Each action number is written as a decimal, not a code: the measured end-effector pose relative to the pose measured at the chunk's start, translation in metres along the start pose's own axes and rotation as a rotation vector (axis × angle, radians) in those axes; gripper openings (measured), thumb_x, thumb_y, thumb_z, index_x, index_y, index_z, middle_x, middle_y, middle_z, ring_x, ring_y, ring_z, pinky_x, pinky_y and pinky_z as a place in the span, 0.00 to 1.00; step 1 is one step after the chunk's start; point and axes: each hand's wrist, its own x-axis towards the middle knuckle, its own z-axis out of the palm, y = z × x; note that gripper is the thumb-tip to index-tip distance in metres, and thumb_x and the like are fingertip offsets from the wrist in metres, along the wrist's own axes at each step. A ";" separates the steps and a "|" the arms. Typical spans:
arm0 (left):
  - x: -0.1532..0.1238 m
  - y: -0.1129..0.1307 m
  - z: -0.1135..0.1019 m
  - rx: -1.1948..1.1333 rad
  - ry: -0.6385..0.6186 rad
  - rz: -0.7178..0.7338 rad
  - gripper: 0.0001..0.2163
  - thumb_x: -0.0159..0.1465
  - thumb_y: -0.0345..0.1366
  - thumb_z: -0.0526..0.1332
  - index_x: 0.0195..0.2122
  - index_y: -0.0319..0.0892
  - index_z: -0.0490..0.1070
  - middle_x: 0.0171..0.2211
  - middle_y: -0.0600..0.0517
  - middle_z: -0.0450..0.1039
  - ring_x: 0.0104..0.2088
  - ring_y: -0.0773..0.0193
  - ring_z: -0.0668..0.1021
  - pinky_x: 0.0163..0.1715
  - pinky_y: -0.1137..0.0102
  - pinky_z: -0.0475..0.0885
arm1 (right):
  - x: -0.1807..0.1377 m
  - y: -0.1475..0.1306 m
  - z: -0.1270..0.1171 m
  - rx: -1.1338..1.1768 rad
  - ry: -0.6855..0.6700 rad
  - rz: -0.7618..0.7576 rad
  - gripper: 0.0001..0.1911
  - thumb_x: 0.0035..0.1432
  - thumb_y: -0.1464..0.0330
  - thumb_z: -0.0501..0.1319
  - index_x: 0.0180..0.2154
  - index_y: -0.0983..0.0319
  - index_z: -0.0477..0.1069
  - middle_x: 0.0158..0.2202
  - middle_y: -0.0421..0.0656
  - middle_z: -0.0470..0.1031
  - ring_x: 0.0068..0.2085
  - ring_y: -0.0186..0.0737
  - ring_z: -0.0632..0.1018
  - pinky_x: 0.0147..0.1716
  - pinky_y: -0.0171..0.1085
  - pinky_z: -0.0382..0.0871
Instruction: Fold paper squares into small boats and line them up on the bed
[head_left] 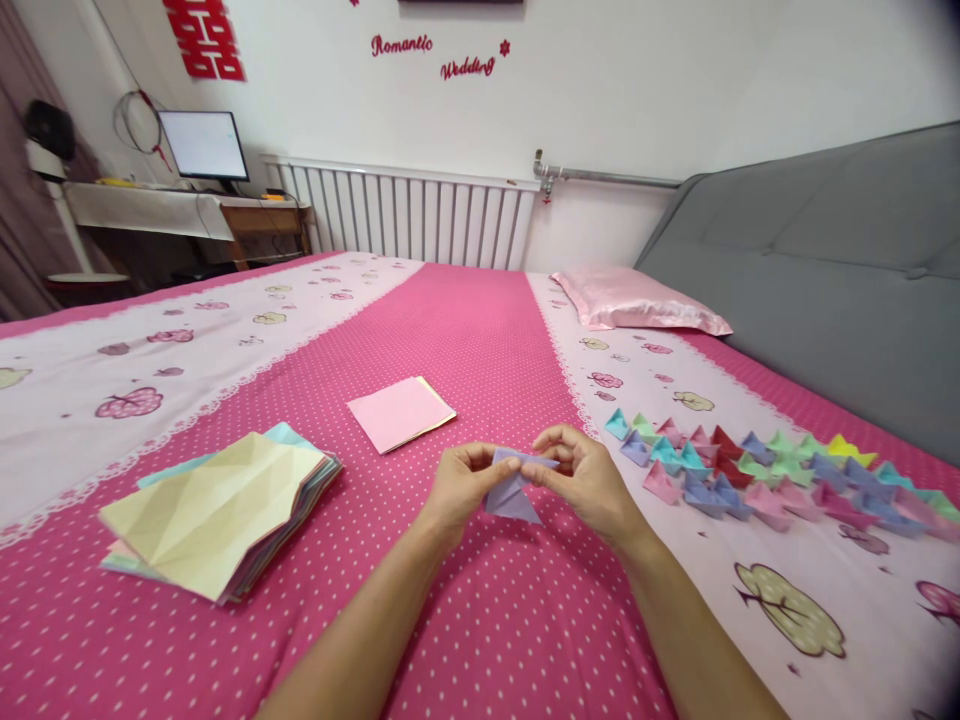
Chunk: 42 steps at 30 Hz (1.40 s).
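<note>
A partly folded lavender sheet of origami paper [514,500] is held above the pink dotted bedspread, in front of me. My left hand [466,485] pinches its upper left part between thumb and fingers. From the other side, my right hand [581,475] pinches the upper right part, the two thumb tips almost meeting. A pointed flap hangs below the thumbs. Parts of the paper behind the fingers are hidden. Beyond my left hand lies a small stack of square paper [401,412], pink on top.
At left lies a thick pile of creased paper [225,500], pale yellow on top. Several folded paper boats [765,470] in many colours stand in rows at right. A pink pillow [637,298] rests by the grey headboard [817,270]. A radiator [412,210] lines the far wall.
</note>
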 end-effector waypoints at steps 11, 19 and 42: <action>0.002 -0.003 -0.003 -0.022 0.020 -0.034 0.12 0.52 0.42 0.63 0.24 0.36 0.73 0.18 0.52 0.69 0.19 0.72 0.67 0.21 0.75 0.60 | 0.003 0.004 -0.004 -0.001 -0.001 -0.026 0.13 0.48 0.62 0.62 0.35 0.61 0.65 0.21 0.38 0.73 0.27 0.38 0.76 0.31 0.36 0.67; 0.002 -0.001 -0.002 -0.014 0.027 -0.020 0.12 0.53 0.41 0.63 0.20 0.37 0.72 0.16 0.55 0.65 0.18 0.73 0.65 0.21 0.75 0.58 | 0.003 0.003 -0.006 0.002 0.032 -0.074 0.12 0.54 0.61 0.57 0.37 0.62 0.66 0.22 0.38 0.72 0.25 0.35 0.74 0.29 0.34 0.66; 0.002 0.000 -0.002 0.046 -0.054 0.053 0.13 0.51 0.38 0.65 0.36 0.38 0.72 0.27 0.50 0.76 0.28 0.67 0.76 0.29 0.74 0.66 | 0.001 0.004 -0.001 0.017 0.103 -0.163 0.18 0.51 0.66 0.61 0.44 0.59 0.59 0.30 0.41 0.75 0.30 0.37 0.76 0.34 0.37 0.68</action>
